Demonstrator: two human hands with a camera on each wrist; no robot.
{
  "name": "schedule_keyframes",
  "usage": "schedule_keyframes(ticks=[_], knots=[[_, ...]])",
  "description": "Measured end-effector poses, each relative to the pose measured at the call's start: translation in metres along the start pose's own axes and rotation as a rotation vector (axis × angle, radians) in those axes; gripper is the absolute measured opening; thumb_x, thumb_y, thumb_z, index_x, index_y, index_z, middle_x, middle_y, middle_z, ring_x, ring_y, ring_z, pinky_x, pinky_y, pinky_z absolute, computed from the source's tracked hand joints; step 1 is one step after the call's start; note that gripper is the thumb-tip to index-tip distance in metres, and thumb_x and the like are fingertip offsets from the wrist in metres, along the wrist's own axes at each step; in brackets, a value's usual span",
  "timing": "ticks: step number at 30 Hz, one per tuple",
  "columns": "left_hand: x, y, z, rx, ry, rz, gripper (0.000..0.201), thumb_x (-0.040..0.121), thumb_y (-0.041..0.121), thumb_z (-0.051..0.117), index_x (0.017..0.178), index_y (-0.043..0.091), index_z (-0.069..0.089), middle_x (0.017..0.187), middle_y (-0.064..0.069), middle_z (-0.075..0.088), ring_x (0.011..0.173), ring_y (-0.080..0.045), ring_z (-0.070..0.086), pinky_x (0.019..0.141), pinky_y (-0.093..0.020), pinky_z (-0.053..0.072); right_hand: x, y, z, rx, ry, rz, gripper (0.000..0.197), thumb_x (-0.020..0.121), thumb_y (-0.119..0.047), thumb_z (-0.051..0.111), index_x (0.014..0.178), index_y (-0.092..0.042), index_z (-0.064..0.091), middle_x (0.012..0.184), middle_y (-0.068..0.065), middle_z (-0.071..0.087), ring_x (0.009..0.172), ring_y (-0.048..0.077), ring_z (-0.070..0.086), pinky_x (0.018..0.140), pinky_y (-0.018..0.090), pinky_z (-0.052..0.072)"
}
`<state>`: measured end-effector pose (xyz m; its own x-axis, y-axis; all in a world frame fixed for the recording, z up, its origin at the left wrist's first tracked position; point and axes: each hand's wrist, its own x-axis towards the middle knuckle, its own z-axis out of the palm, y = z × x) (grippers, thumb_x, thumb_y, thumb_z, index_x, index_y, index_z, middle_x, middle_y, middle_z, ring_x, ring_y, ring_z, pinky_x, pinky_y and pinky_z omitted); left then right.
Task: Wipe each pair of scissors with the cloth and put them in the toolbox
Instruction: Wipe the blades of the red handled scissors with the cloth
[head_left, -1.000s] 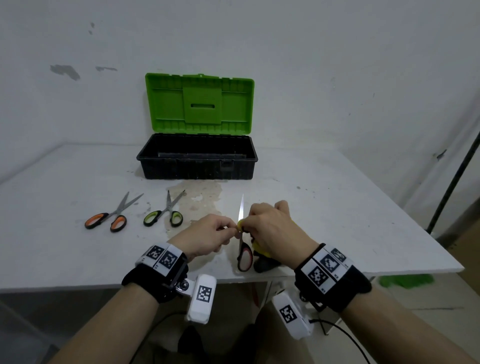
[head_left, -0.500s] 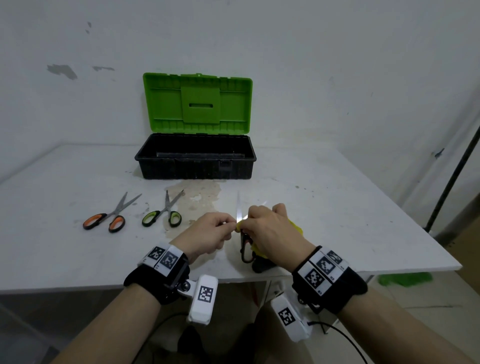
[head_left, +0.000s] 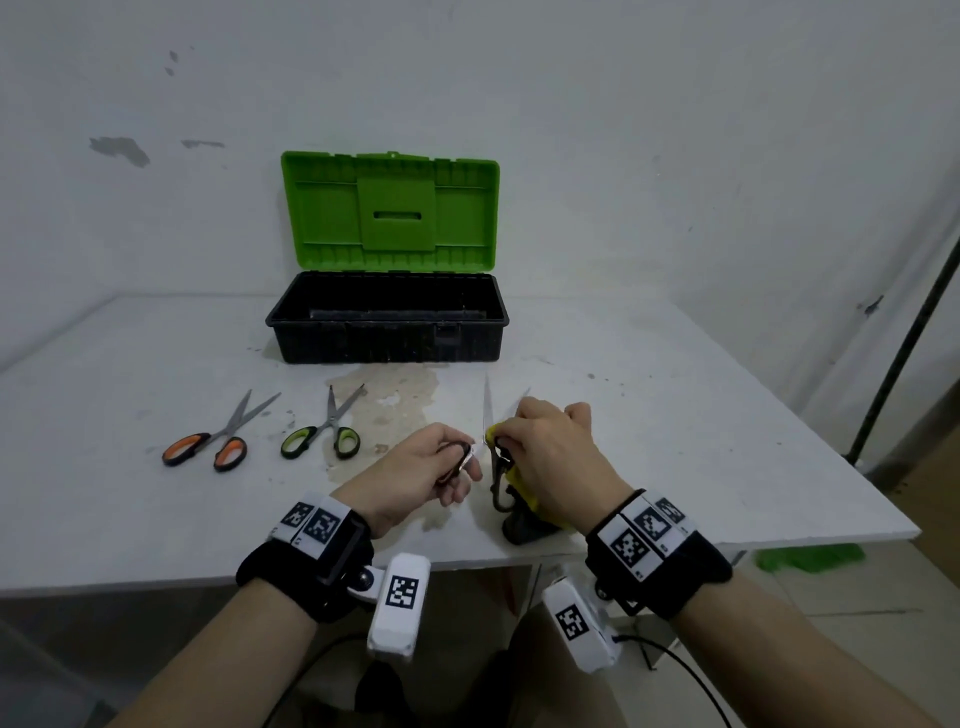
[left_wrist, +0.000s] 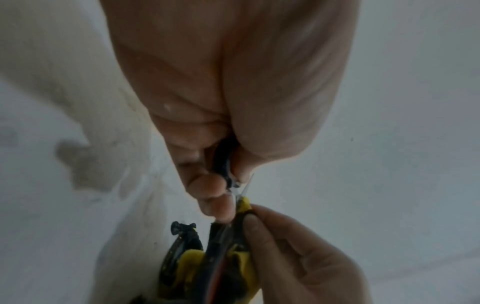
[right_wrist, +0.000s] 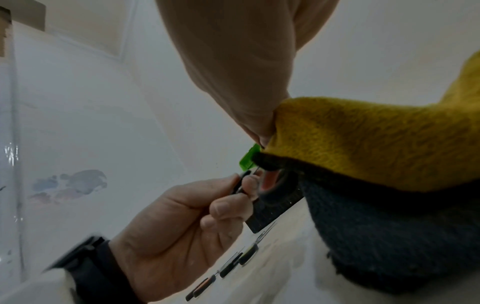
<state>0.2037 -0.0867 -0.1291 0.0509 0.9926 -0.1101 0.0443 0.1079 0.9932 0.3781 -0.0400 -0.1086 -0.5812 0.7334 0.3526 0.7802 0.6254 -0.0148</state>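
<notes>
Our left hand (head_left: 421, 470) pinches one handle loop of the open scissors (head_left: 488, 415); our right hand (head_left: 550, 457) pinches the yellow cloth (head_left: 522, 491) at their pivot, above the bench (head_left: 675, 441), toolbox (head_left: 387, 338) at twelve o'clock. Stiff, sharp, slippery blades: we'd grip handles only.

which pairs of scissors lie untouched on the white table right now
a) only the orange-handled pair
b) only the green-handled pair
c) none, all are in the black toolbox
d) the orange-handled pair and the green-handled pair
d: the orange-handled pair and the green-handled pair both lie on the white table in front of the black toolbox, while the left hand and right hand hold a third pair of scissors in the yellow cloth.
</notes>
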Motion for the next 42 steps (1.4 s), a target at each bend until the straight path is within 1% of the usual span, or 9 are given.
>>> schedule_keyframes(ticks=[5, 9, 13, 18, 20, 24, 33, 38, 42], knots=[[0.0, -0.005, 0.001, 0.106, 0.022, 0.058, 0.019, 0.106, 0.007, 0.033, 0.114, -0.002, 0.049, 0.081, -0.01, 0.063, 0.05, -0.014, 0.05, 0.049, -0.023, 0.036, -0.001, -0.008, 0.005, -0.043, 0.018, 0.012, 0.029, 0.064, -0.003, 0.075, 0.073, -0.03, 0.067, 0.075, -0.009, 0.046, 0.066, 0.013, 0.048, 0.064, 0.031, 0.004], [0.0, -0.004, 0.003, 0.111, 0.013, 0.041, 0.02, 0.108, 0.009, 0.031, 0.115, -0.003, 0.044, 0.076, -0.008, 0.051, 0.048, -0.011, 0.039, 0.047, -0.019, 0.032, -0.005, -0.009, 0.011, -0.045, 0.039, -0.116, 0.023, 0.072, -0.004, 0.071, 0.078, -0.025, 0.067, 0.075, -0.007, 0.043, 0.066, 0.012, 0.031, 0.069, 0.03, 0.009], [-0.001, -0.003, 0.004, 0.137, -0.022, 0.022, 0.019, 0.108, 0.013, 0.031, 0.116, -0.003, 0.039, 0.077, -0.007, 0.049, 0.049, -0.01, 0.033, 0.047, -0.019, 0.029, -0.001, -0.004, 0.002, -0.029, 0.049, -0.058, 0.023, 0.073, -0.003, 0.069, 0.081, -0.025, 0.068, 0.079, -0.006, 0.046, 0.069, 0.016, 0.047, 0.066, 0.031, 0.008], [-0.002, -0.001, 0.006, 0.164, -0.01, 0.03, 0.021, 0.108, 0.015, 0.032, 0.118, -0.003, 0.037, 0.077, -0.007, 0.049, 0.047, -0.005, 0.034, 0.045, -0.016, 0.031, -0.009, -0.013, 0.009, -0.077, 0.059, -0.178, 0.024, 0.067, -0.004, 0.075, 0.071, -0.024, 0.061, 0.076, -0.008, 0.03, 0.069, 0.016, 0.045, 0.069, 0.031, 0.012], [-0.003, -0.001, 0.006, 0.182, -0.005, 0.031, 0.021, 0.108, 0.015, 0.032, 0.119, -0.003, 0.036, 0.077, -0.006, 0.049, 0.046, -0.003, 0.035, 0.044, -0.014, 0.031, -0.011, -0.011, 0.008, -0.07, 0.057, -0.192, 0.025, 0.067, -0.005, 0.076, 0.071, -0.027, 0.063, 0.074, -0.01, 0.03, 0.066, 0.014, 0.046, 0.07, 0.032, 0.018], [-0.002, 0.003, 0.008, 0.202, 0.003, 0.05, 0.021, 0.108, 0.015, 0.031, 0.118, -0.002, 0.037, 0.078, -0.006, 0.049, 0.045, 0.001, 0.037, 0.045, -0.012, 0.033, -0.005, -0.009, 0.004, -0.073, 0.058, -0.104, 0.023, 0.069, -0.007, 0.073, 0.073, -0.027, 0.065, 0.073, -0.01, 0.032, 0.065, 0.014, 0.046, 0.064, 0.031, 0.007], [0.001, -0.002, 0.006, 0.259, 0.034, 0.064, 0.018, 0.107, 0.019, 0.034, 0.114, 0.003, 0.04, 0.077, -0.005, 0.051, 0.051, -0.005, 0.037, 0.047, -0.015, 0.034, -0.01, -0.011, 0.001, -0.056, 0.074, -0.305, 0.03, 0.072, -0.009, 0.072, 0.091, -0.032, 0.069, 0.077, -0.008, 0.043, 0.07, 0.012, 0.045, 0.069, 0.032, 0.022], [0.002, -0.001, 0.005, 0.265, -0.024, 0.062, 0.016, 0.108, 0.02, 0.033, 0.115, 0.006, 0.037, 0.074, -0.002, 0.048, 0.051, -0.005, 0.036, 0.049, -0.016, 0.033, -0.008, -0.01, 0.003, -0.067, 0.055, -0.238, 0.026, 0.073, -0.01, 0.071, 0.084, -0.033, 0.069, 0.075, -0.011, 0.031, 0.069, 0.014, 0.047, 0.07, 0.032, 0.015], [-0.001, 0.003, 0.006, 0.23, -0.019, 0.058, 0.017, 0.108, 0.021, 0.032, 0.118, 0.008, 0.037, 0.074, -0.002, 0.046, 0.048, -0.003, 0.034, 0.045, -0.015, 0.034, -0.003, -0.003, -0.003, -0.082, 0.097, -0.087, 0.024, 0.073, -0.008, 0.073, 0.079, -0.03, 0.068, 0.076, -0.009, 0.041, 0.068, 0.015, 0.048, 0.066, 0.031, 0.006]])
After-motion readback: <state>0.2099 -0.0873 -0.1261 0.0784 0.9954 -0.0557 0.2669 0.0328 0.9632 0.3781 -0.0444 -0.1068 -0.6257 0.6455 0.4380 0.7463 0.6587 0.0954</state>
